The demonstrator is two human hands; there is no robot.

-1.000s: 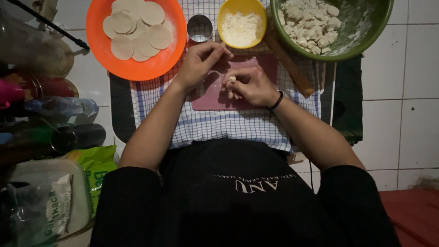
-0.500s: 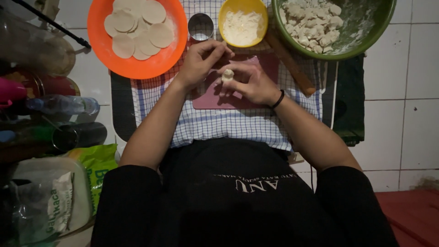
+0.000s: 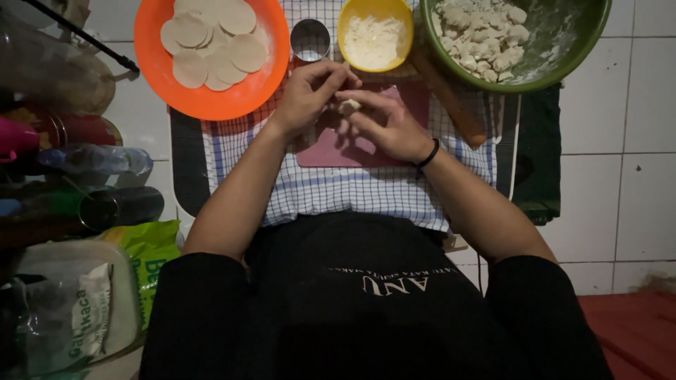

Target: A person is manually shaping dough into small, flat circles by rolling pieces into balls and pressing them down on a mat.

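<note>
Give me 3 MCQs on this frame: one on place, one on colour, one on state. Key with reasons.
1. Where is the small piece of dough?
A. in the orange plate
B. between the fingertips of both hands, above the dark red board
C. in the yellow bowl

2. What colour is the bowl that holds the pile of dough lumps?
A. green
B. orange
C. yellow

3. What state are the pieces in the orange plate in?
A. round balls
B. long strips
C. flat discs, overlapping

Key:
1 B: the left hand and right hand meet on the piece over the dark red board.
2 A: the lumps lie in the green bowl; the yellow bowl holds white powder.
3 C: the flat discs lie thin and stacked across each other.
</note>
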